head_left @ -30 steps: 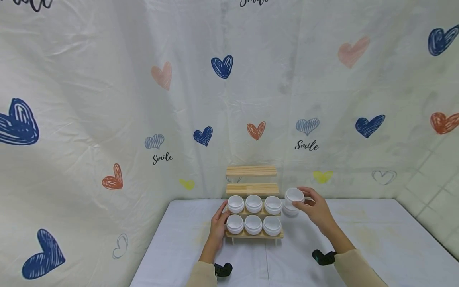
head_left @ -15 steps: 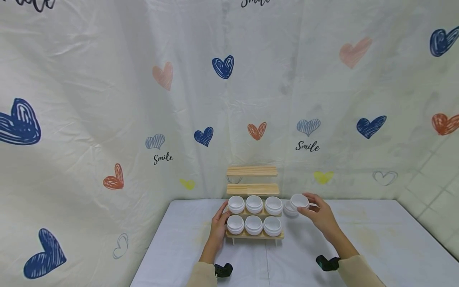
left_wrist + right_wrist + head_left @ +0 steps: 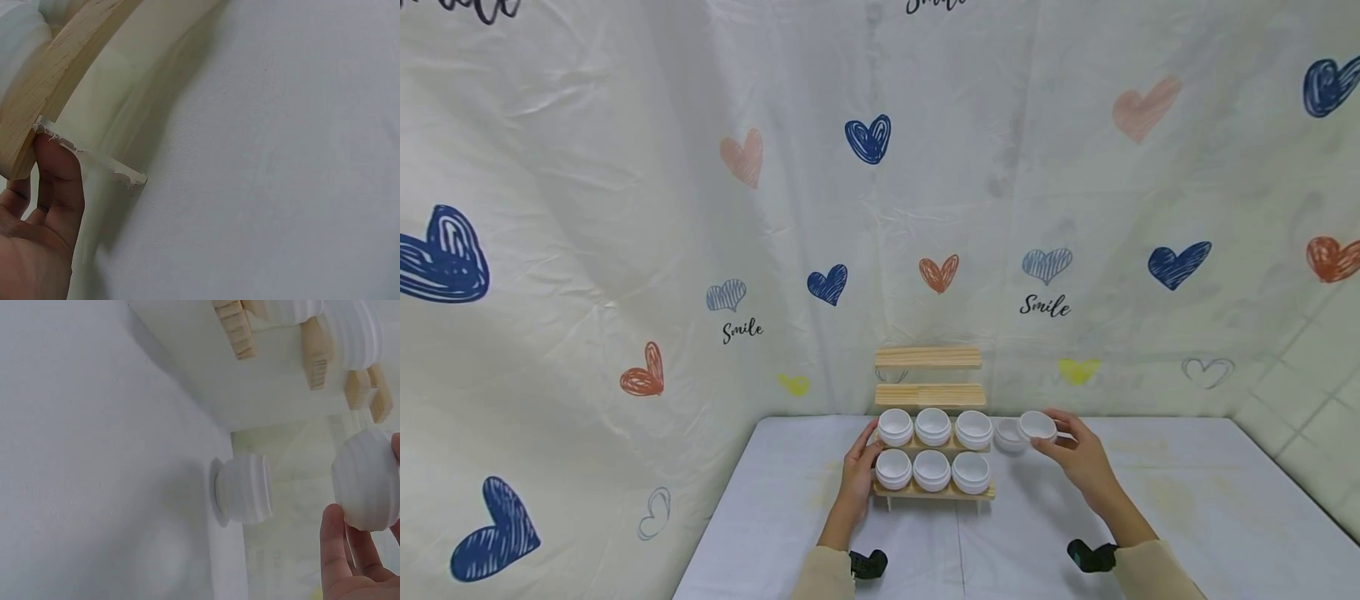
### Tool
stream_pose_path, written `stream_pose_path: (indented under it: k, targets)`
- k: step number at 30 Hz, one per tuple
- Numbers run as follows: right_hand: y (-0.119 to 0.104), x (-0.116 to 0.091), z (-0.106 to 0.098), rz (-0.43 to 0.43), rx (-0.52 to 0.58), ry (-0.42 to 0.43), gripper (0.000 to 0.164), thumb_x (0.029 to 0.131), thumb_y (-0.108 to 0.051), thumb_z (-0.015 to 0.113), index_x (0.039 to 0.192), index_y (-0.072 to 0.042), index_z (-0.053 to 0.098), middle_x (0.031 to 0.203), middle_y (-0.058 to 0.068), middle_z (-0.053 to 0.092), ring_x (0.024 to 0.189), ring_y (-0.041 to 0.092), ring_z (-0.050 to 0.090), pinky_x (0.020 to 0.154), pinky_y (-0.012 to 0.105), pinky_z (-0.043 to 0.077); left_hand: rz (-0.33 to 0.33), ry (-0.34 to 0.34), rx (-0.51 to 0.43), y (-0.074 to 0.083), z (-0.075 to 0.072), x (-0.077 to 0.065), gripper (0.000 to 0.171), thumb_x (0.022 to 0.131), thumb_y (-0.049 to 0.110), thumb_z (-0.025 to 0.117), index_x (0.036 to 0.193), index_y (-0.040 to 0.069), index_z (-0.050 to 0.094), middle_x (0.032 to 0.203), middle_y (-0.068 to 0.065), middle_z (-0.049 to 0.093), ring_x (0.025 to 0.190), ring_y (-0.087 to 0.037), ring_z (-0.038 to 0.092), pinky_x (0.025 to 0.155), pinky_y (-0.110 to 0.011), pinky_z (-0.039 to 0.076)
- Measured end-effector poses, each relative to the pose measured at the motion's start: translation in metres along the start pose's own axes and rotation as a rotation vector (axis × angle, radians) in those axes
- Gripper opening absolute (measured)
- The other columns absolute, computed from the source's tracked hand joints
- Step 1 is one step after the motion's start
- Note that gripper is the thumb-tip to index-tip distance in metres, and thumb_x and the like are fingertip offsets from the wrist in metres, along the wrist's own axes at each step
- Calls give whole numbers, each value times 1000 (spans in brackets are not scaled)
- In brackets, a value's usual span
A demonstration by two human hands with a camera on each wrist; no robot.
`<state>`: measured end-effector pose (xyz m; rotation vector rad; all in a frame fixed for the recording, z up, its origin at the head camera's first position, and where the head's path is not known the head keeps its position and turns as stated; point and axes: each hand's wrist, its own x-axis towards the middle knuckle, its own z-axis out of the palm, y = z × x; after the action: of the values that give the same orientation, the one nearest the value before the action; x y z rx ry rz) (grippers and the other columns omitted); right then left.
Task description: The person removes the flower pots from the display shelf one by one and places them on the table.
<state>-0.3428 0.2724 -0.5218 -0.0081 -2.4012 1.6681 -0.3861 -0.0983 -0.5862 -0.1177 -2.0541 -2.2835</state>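
Note:
A stepped wooden rack (image 3: 928,395) stands on the table, its two lower tiers filled with several small white bowls (image 3: 932,472). My left hand (image 3: 850,479) grips the rack's left end; in the left wrist view its thumb lies against the wooden shelf end (image 3: 62,75), beside a thin pale leg (image 3: 103,159). To the right of the rack, my right hand (image 3: 1086,458) holds a white ribbed bowl (image 3: 365,481) between thumb and fingers, raised off the table. Another white bowl (image 3: 244,489) stands on the table between the rack and the held one.
The table (image 3: 1180,533) is covered in white cloth. Behind it hangs a white curtain (image 3: 970,192) printed with hearts and words. The two upper rack shelves (image 3: 928,358) carry no bowls. A black wrist mount (image 3: 1092,557) sits on each forearm.
My right hand has carried its bowl to the right and lower in the head view, off from over the bowl standing on the table. The left hand stays on the rack.

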Motion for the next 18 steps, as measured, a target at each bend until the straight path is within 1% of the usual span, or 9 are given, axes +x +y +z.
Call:
stream_pose_path:
  k: [4,8,11,13,15,18]
  targets:
    - [3,0,-2,31,7,6,70,91,-32,79,148,-9,47,129,13,57,91,-3,60,79,18,51,-6,4,5,0,0,1,54,105,27,53,157,17,43,161,-12,42,138,-25,48,113,-47,40]
    - [6,0,-5,65,19,2,72,91,-33,78,149,-8,45,129,12,57,91,-8,60,80,18,51,-12,6,12,1,0,0,53,105,27,53,157,20,44,160,-12,45,130,-19,53,106,-39,44]
    - [10,0,-8,75,46,-4,72,92,-30,78,150,-6,43,126,8,59,91,-9,60,82,19,52,-9,5,9,2,0,-1,52,104,26,53,156,21,45,158,-11,47,123,-15,55,101,-32,44]
    - [12,1,-10,78,60,-5,72,92,-29,77,150,-5,41,123,2,59,91,-9,60,82,19,52,-6,2,9,2,0,-1,52,104,25,53,156,21,45,157,-12,48,120,-13,56,98,-29,45]
    - [14,2,-12,82,64,-3,72,92,-29,77,150,-5,41,121,-3,58,91,-9,60,83,19,52,-4,-1,8,3,0,-2,52,104,25,53,156,22,45,157,-12,48,120,-13,56,97,-27,44]
    - [18,4,-14,101,55,4,74,92,-31,77,150,-5,40,121,-3,57,90,-8,59,83,20,52,-6,0,11,5,0,-2,52,104,24,54,155,23,46,156,-11,49,118,-13,56,97,-28,44]
